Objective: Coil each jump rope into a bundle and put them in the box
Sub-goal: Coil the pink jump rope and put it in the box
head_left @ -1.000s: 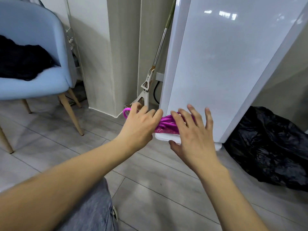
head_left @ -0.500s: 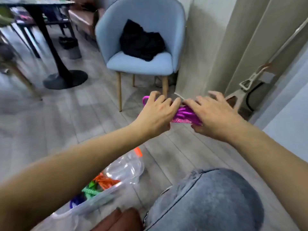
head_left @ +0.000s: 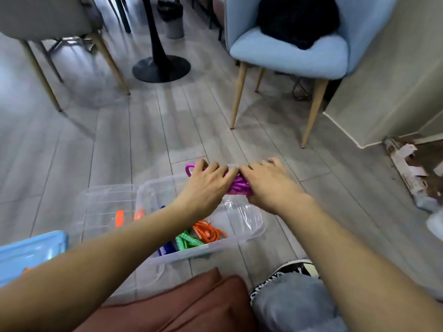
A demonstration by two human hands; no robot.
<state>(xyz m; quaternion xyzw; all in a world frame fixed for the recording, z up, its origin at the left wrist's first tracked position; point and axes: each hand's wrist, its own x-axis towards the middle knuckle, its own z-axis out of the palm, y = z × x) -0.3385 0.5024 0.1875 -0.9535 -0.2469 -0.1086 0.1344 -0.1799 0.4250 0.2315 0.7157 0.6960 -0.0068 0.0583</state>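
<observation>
left hand (head_left: pixel 206 185) + right hand (head_left: pixel 268 183): fingers curled, gripping purple jump rope bundle (head_left: pixel 237 186) | bundle above far end of clear plastic box (head_left: pixel 249 226) | orange rope (head_left: pixel 208 232), green rope (head_left: pixel 188 242) inside box

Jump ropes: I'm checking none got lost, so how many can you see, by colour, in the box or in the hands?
Purple jump rope, held over the clear box by the left hand and right hand: 1
Orange jump rope, in the box: 1
Green jump rope, in the box: 1
Blue jump rope, in the box, partly hidden: 1
Total: 4
</observation>
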